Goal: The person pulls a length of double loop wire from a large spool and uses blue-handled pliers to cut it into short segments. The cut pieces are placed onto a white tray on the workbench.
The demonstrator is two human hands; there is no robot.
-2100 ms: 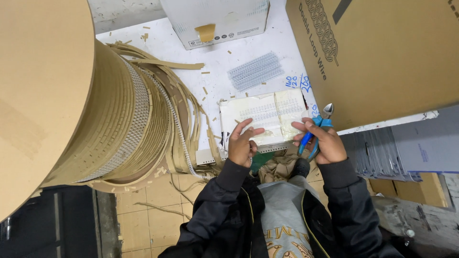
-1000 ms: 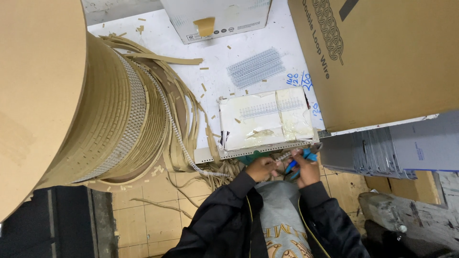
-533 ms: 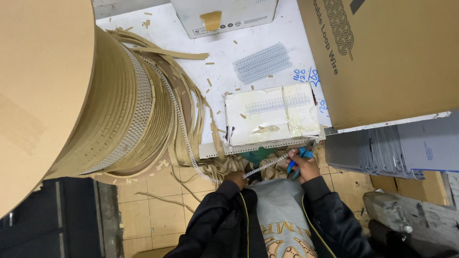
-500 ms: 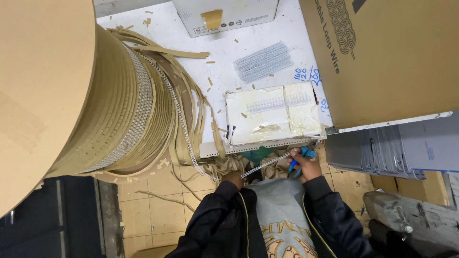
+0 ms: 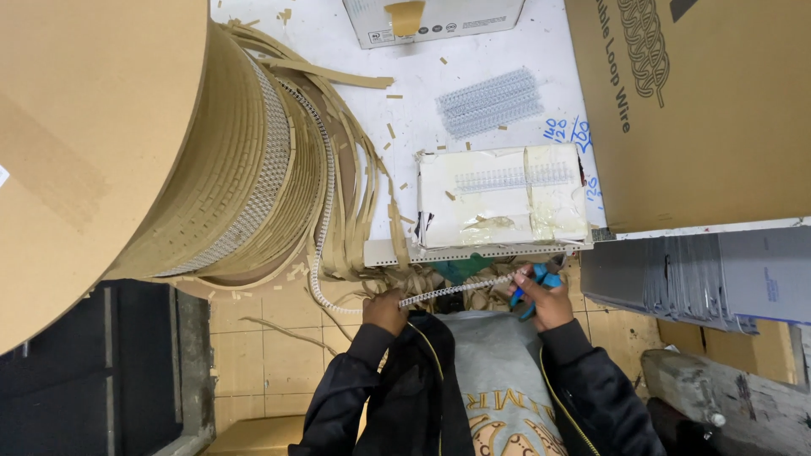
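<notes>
From the head view, the left hand (image 5: pixel 385 309) pinched the white wire strip (image 5: pixel 452 290) below the tabletop's (image 5: pixel 405 101) near edge, keeping it taut off the big spool (image 5: pixel 169 152), while the right hand (image 5: pixel 545 297) gripped blue cutters (image 5: pixel 534 276) closed at its free end.

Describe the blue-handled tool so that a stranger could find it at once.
Start at the big cardboard spool and follow its white wire strip to the table edge. The cutters are in the right hand, the only bright blue thing there.
</notes>
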